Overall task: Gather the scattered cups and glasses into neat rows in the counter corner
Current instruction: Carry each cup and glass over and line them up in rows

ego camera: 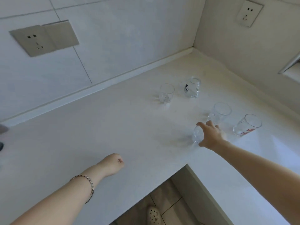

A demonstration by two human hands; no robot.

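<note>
With the right hand (pixel 211 135) grasping the small clear glass (pixel 198 134) and the left hand (pixel 112 164) clenched empty, slide it upright beside the handled glass mug (pixel 166 93).

Both forearms are bare, without sleeves. A thin braided bracelet (pixel 87 187) circles the left wrist. A pale perforated clog (pixel 153 214) covers one foot.

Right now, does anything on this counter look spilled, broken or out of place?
Nothing looks spilled or broken. The five clear glasses stand upright but scattered, not in rows: the mug with the dark logo sits nearest the corner, and the right hand grips one glass farthest out.
</note>
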